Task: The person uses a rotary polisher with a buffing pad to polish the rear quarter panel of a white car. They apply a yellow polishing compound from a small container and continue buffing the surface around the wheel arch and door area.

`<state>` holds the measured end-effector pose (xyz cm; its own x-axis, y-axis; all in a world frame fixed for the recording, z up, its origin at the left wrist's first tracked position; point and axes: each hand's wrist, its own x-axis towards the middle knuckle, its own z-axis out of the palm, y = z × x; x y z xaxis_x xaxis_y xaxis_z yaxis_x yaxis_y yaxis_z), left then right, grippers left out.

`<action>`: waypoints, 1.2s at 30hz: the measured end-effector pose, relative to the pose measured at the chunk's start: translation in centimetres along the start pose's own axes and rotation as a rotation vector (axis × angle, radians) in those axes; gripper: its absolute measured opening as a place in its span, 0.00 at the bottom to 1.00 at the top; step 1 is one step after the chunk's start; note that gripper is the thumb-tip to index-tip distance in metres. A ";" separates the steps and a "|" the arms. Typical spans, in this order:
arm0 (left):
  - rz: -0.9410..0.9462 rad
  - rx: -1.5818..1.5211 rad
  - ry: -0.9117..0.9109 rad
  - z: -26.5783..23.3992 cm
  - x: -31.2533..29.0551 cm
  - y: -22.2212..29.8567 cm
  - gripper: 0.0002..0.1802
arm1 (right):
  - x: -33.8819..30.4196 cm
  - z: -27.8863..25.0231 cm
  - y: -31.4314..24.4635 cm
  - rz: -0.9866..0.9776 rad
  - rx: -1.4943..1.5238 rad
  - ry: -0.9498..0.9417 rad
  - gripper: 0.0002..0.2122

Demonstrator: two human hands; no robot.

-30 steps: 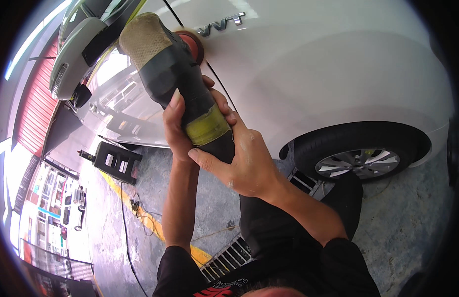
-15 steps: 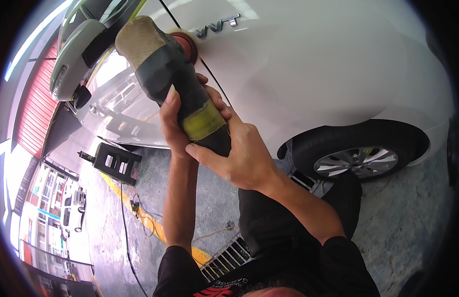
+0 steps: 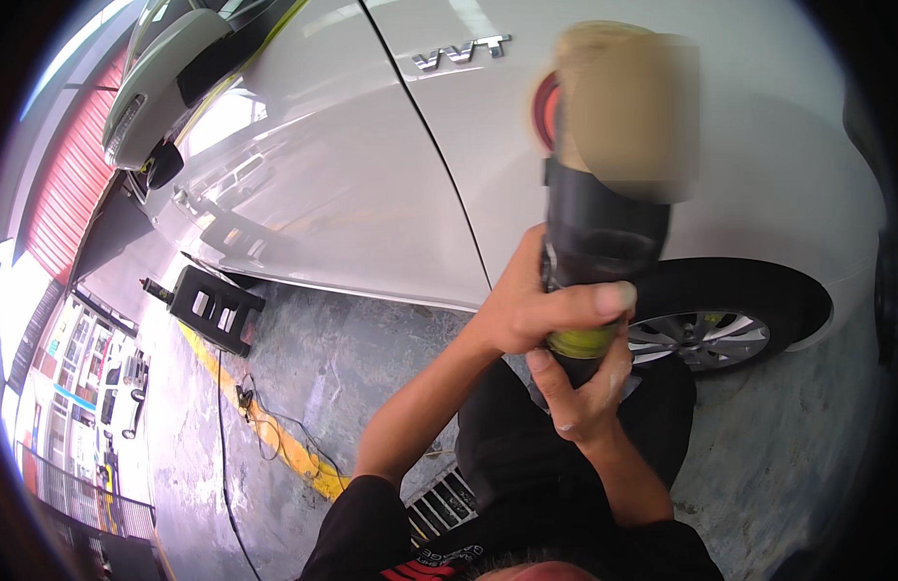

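My left hand (image 3: 526, 308) and my right hand (image 3: 592, 395) are both closed round a black power polisher (image 3: 604, 228). The left one grips higher up, its thumb lying across the body; the right one wraps the lower end, close to the yellow-green band. A tan cover, blurred, sits over the polisher's head. The red-edged pad (image 3: 546, 111) faces the white car's panel (image 3: 768, 116); the tool hides whether it touches. Left of the pad is a chrome badge (image 3: 460, 53), beside the seam of the car door (image 3: 352, 213).
A side mirror (image 3: 153, 92) juts out at upper left. Below the panel is the car's wheel (image 3: 700, 334). A black stool (image 3: 216, 310) stands near the door, with a cable (image 3: 223, 455) across the floor. A metal drain grate (image 3: 444, 504) lies near my legs.
Both hands and the polisher have swung right, from the door seam left of the badge to the panel right of it. The tool now stands more upright in view.
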<state>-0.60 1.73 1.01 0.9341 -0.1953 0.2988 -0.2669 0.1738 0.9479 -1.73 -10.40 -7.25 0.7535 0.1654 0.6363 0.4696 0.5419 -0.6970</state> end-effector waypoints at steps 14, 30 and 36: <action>0.151 -0.081 0.051 -7.6 -2.5 -0.5 0.48 | 2.7 4.4 4.7 -0.049 -0.112 -0.179 0.34; 0.137 -0.146 0.045 -2.1 -0.3 -2.0 0.33 | 0.3 -1.5 3.5 0.131 0.085 -0.155 0.41; 0.128 0.069 0.033 -0.1 0.5 0.1 0.31 | -0.5 -1.8 3.3 0.149 0.210 -0.109 0.43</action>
<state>-0.15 1.72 1.22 0.8982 -0.1441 0.4154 -0.3992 0.1286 0.9078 0.26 -10.19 -10.42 0.7481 0.3375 0.5714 0.2430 0.6619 -0.7091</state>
